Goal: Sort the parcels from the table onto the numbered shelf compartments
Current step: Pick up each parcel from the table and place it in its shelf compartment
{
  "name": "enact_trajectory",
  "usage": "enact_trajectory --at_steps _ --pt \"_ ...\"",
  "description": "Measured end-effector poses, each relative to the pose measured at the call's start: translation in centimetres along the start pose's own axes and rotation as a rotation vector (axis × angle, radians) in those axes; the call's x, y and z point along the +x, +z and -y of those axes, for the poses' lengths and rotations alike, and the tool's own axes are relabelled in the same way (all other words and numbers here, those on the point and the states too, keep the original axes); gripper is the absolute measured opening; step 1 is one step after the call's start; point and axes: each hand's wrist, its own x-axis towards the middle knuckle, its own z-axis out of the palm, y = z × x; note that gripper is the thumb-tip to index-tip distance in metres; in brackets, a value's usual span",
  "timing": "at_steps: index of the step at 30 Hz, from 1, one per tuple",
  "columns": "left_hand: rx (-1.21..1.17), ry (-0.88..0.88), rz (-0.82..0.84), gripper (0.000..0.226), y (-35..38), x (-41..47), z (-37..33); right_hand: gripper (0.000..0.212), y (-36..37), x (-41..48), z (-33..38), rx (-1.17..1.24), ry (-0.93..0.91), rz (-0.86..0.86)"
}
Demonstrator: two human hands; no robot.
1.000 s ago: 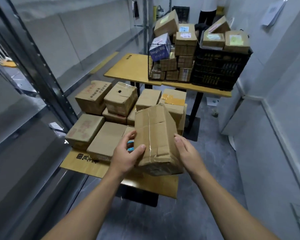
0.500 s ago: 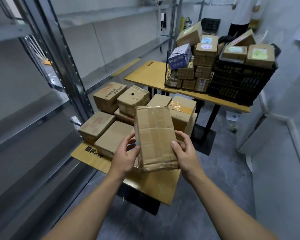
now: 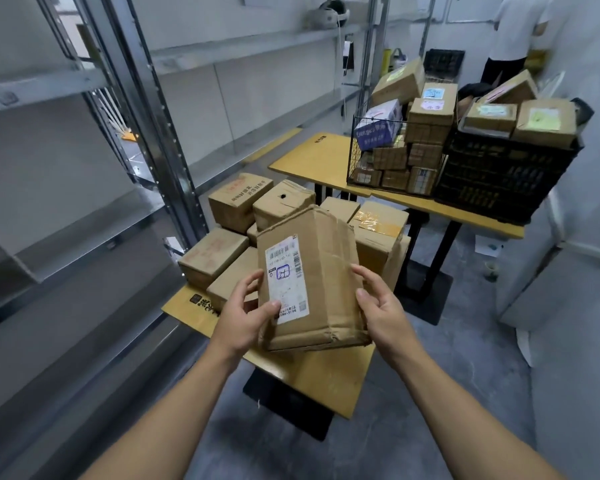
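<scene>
Holding a parcel [image 3: 326, 271] upright above the near bench [image 3: 329, 379], left hand [image 3: 245, 315] thumb pressing its label [image 3: 286, 278], right hand [image 3: 378, 306] clasping the opposite side, both grips curling round it, forearms reaching forward.

The brown cardboard parcel [image 3: 323, 271] sits at frame centre, held between the left grip [image 3: 245, 315] on its left edge and the right grip [image 3: 381, 306] on its right edge, above the near yellow wooden counter [image 3: 329, 379]. Behind it on that counter lies a cluster of brown cardboard boxes [image 3: 236, 200], some stacked on others. Further back, toward the upper right, a second yellow wooden counter [image 3: 312, 154] carries a black wire basket [image 3: 352, 150] on the left and a black plastic crate [image 3: 499, 181] just beside it on the right, both heaped with small cardboard cartons [image 3: 541, 123]. Grey metal shelving [image 3: 146, 109] runs down the left side. A person [image 3: 513, 32] stands in the upper right corner, behind the crate.
</scene>
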Motion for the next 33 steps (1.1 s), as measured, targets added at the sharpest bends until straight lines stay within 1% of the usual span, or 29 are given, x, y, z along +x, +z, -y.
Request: enact_trajectory --at_steps 2,5,7,10,12,15,18,22,24,27,31,33 --pt "0.066 0.049 -0.042 0.071 -0.5 -0.2 0.1 0.036 0.6 0.3 -0.2 -0.077 -0.009 0.023" --pt "0.182 0.121 -0.112 0.067 -1.5 -0.8 0.1 0.025 2.0 0.4 0.3 -0.073 0.008 0.04" --pt "0.258 0.154 -0.157 0.066 -2.2 -1.3 -0.2 0.031 3.0 0.6 1.0 -0.064 0.035 0.084" --pt "0.343 0.199 -0.217 0.065 -3.7 -1.9 -0.2 0.057 4.5 0.8 1.8 -0.062 0.062 0.166" --pt "0.387 0.215 -0.256 0.064 -4.5 -2.2 -0.1 0.065 5.4 0.9 2.0 -0.074 0.07 0.195" --pt "0.404 0.227 -0.304 0.06 -5.4 -2.7 0.0 0.064 6.7 0.9 1.7 -0.109 0.055 0.21" --pt "0.445 0.267 -0.368 0.058 -6.2 -3.2 -0.3 0.059 8.6 0.8 1.5 -0.085 0.046 0.22" --pt "0.49 0.309 -0.426 0.057 -7.6 -3.7 -0.9 0.071 11.5 0.9 1.7 -0.092 -0.025 0.24" --pt "0.516 0.319 -0.448 0.056 -8.6 -4.0 -1.1 0.07 13.2 1.0 2.1 -0.087 -0.038 0.23" --pt "0.564 0.332 -0.495 0.057 -10.7 -4.2 -1.7 0.065 15.8 1.2 2.8 -0.064 -0.085 0.206" --pt "0.61 0.387 -0.509 0.058 -14.8 -3.6 -3.5 0.071 19.4 2.2 4.5 -0.027 -0.128 0.231" --pt "0.634 0.411 -0.525 0.057 -16.8 -3.2 -4.5 0.07 21.4 2.9 5.4 0.02 -0.146 0.238"
